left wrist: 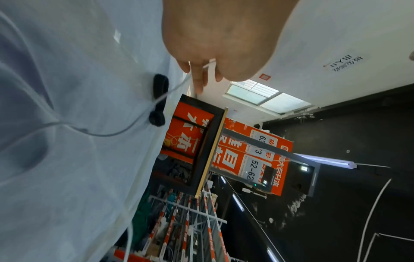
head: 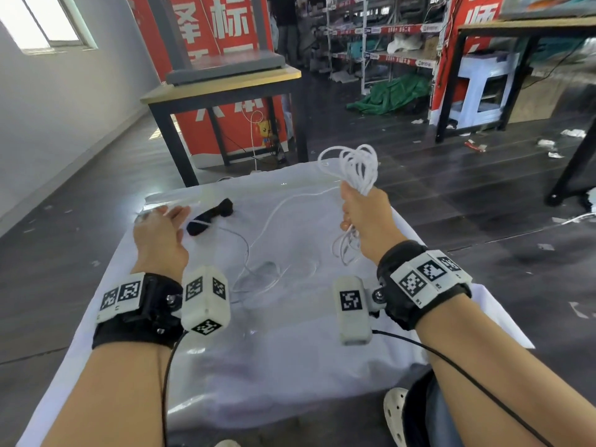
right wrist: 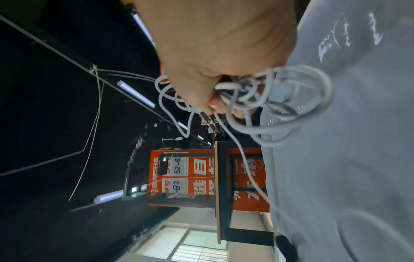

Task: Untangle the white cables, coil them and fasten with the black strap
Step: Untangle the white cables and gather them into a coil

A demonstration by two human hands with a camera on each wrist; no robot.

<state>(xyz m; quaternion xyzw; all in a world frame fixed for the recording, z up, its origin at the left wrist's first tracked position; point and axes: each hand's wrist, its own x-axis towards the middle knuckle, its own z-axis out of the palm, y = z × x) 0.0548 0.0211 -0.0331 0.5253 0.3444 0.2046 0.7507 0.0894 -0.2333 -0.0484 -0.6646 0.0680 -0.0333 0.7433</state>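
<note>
My right hand (head: 361, 217) is raised above the table and grips a bundle of white cable loops (head: 356, 166), which stick out above and below the fist. The right wrist view shows my right hand (right wrist: 212, 53) with its fingers curled round the cable bundle (right wrist: 268, 99). A loose length of cable (head: 274, 214) trails from the bundle across the white-covered table (head: 290, 350) and over the black strap (head: 211, 216). My left hand (head: 164, 221) hovers just left of the strap with its fingers stretched out. In the left wrist view the cable (left wrist: 209, 64) runs between the fingers (left wrist: 198, 83), above the strap (left wrist: 159, 99).
A black-framed table with a wooden top (head: 225, 85) stands just beyond the far edge, in front of red banners (head: 225, 27). Shelving (head: 380, 43) and a white stool (head: 483, 88) are farther back. A foot in a white clog (head: 395, 414) is at the near right.
</note>
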